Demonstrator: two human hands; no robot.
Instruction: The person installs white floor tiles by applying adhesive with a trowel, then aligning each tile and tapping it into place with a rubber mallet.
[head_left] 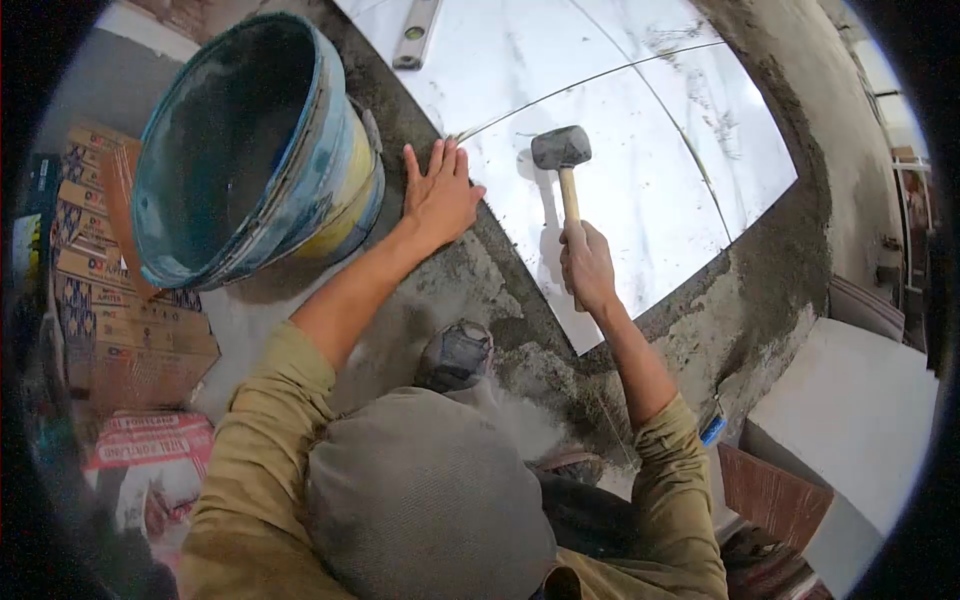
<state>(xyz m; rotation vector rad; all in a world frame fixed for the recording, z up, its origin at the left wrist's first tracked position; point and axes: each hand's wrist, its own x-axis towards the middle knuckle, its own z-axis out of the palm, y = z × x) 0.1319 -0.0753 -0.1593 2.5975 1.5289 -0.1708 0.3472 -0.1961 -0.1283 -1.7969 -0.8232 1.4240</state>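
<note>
Right hand (588, 268) clamped round the mallet (567, 180) handle, centre frame; head over the white tile (650, 200), probably for tapping. Left hand (440, 195) open, flat at the tile's corner, likely steadying. Bucket (250, 150) upper left; spirit level (415, 35) top.

Grey mortar bed (780, 260) across the floor, battered blue bucket (250, 150) at left, stacked cardboard boxes (110, 300), red-printed sack (150, 440), white slab (850, 420) at right

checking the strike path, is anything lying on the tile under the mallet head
Nothing visible does. The mallet in the right hand is over bare tile; the left hand lies flat at the tile's edge, off to the side, and the bucket stands beyond it.
</note>
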